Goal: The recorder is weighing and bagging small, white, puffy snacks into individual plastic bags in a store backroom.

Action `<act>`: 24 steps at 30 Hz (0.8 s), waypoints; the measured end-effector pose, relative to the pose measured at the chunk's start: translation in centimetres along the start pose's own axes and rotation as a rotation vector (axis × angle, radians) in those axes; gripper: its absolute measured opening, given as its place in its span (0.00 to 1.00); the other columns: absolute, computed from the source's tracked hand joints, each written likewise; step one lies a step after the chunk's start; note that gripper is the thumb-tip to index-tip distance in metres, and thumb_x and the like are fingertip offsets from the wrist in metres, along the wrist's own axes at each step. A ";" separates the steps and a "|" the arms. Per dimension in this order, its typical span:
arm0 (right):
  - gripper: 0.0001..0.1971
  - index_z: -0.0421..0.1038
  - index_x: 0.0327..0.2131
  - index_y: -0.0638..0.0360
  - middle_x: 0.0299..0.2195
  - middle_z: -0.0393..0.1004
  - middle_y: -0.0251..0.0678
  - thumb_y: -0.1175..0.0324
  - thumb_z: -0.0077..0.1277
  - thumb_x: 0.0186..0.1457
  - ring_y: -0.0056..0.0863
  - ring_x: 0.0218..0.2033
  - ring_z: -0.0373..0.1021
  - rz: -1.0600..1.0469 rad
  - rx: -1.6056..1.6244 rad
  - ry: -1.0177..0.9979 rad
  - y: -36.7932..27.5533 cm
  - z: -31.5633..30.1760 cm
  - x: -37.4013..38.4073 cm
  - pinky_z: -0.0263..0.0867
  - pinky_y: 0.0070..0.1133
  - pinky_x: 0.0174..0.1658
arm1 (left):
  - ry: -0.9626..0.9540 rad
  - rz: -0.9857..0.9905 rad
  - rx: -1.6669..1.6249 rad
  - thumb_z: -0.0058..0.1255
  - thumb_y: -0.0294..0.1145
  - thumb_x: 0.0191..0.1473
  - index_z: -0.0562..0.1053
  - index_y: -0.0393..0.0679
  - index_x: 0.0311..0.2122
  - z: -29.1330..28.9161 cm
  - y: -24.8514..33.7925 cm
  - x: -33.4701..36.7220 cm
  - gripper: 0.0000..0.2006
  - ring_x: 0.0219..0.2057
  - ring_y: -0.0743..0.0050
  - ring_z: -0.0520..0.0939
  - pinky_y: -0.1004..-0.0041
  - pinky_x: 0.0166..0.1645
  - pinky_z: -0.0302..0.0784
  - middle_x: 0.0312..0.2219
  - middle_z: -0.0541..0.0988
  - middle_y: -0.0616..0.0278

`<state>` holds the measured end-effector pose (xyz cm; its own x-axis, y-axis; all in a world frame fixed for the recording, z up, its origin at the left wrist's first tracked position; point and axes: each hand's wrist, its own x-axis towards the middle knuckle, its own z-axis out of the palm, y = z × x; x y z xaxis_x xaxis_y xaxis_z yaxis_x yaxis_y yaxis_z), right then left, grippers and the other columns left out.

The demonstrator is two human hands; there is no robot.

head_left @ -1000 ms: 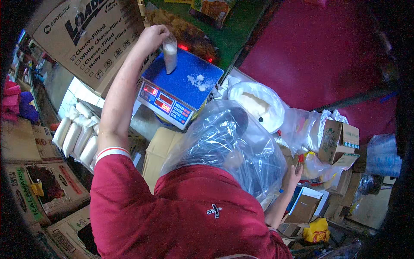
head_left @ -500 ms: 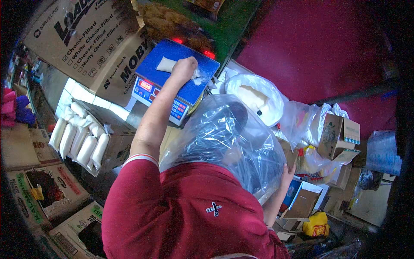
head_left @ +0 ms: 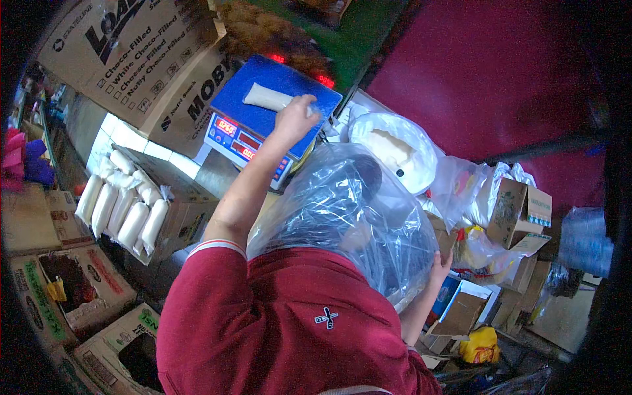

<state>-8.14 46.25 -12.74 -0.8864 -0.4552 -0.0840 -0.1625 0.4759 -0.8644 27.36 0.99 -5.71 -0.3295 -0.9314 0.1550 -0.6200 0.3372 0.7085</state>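
Note:
On the blue platform of a digital scale (head_left: pixel 247 79) lies a slim clear packet (head_left: pixel 266 97) filled with something white. My left hand (head_left: pixel 297 120) is closed around the packet's right end, and the fingers hide that end. A large clear plastic bag (head_left: pixel 329 204) spreads in front of my body, below the scale. At its right edge is my right hand (head_left: pixel 441 268), fingers stretched up and apart, beside or lightly touching the plastic. Whether it bears on the bag I cannot tell. Red digits glow on the scale's front panel.
Several filled white packets (head_left: pixel 125 210) lie on a carton at the left. A big cardboard box (head_left: pixel 145 66) stands behind them. Right of the scale sits an open white sack (head_left: pixel 401 158) of pale contents. Small cartons (head_left: pixel 520 204) and a yellow bag (head_left: pixel 479 345) crowd the right side.
My left hand has shifted right and slightly nearer, at the packet's end. More of the packet's length shows on the scale. My right hand has barely moved.

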 end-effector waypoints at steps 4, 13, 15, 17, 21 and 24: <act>0.31 0.50 0.53 0.67 0.48 0.61 0.46 0.67 0.51 0.49 0.32 0.48 0.59 0.027 0.004 -0.012 -3.6 0.7 -1.3 0.53 0.23 0.51 | 0.000 0.126 0.116 0.50 0.39 0.41 0.65 0.47 0.43 1.0 1.7 -1.5 0.21 0.36 0.49 0.73 0.58 0.37 0.70 0.35 0.69 0.52; 0.29 0.48 0.54 0.67 0.49 0.59 0.44 0.71 0.48 0.50 0.30 0.48 0.59 0.069 0.012 0.037 0.9 -1.0 -0.3 0.54 0.22 0.50 | -0.055 0.240 0.149 0.51 0.32 0.38 0.67 0.48 0.41 1.8 3.2 -2.6 0.20 0.37 0.54 0.72 0.58 0.39 0.68 0.38 0.68 0.54; 0.29 0.49 0.54 0.67 0.49 0.59 0.44 0.71 0.48 0.50 0.30 0.48 0.59 0.090 0.036 0.024 1.9 -1.4 0.0 0.54 0.22 0.50 | 0.045 0.328 0.231 0.51 0.31 0.37 0.67 0.48 0.41 1.9 2.6 -2.6 0.20 0.40 0.55 0.70 0.58 0.41 0.65 0.40 0.67 0.55; 0.29 0.49 0.54 0.67 0.49 0.60 0.44 0.70 0.48 0.50 0.30 0.47 0.59 0.110 0.060 0.016 2.6 -1.9 0.1 0.54 0.21 0.50 | 0.118 0.351 0.287 0.51 0.29 0.34 0.67 0.49 0.42 1.7 1.9 -2.3 0.22 0.46 0.57 0.65 0.55 0.45 0.60 0.46 0.64 0.55; 0.29 0.51 0.53 0.66 0.49 0.60 0.44 0.69 0.50 0.49 0.30 0.47 0.59 0.078 0.003 0.025 0.3 -1.0 -0.4 0.53 0.21 0.50 | 0.150 0.182 0.317 0.49 0.28 0.36 0.65 0.50 0.46 -0.6 -1.2 -1.0 0.25 0.51 0.55 0.61 0.53 0.51 0.55 0.49 0.62 0.56; 0.29 0.51 0.53 0.66 0.49 0.60 0.44 0.69 0.50 0.49 0.30 0.47 0.59 0.064 -0.053 0.060 -0.5 -1.0 -1.0 0.53 0.21 0.51 | 0.120 0.140 0.393 0.48 0.26 0.35 0.63 0.52 0.49 -2.8 -3.6 -0.5 0.29 0.54 0.53 0.57 0.49 0.52 0.50 0.51 0.60 0.56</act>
<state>-7.60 47.25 -11.73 -0.9197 -0.3778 -0.1067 -0.1263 0.5421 -0.8308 31.69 -0.17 -6.41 -0.3592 -0.8744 0.3261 -0.8068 0.4666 0.3625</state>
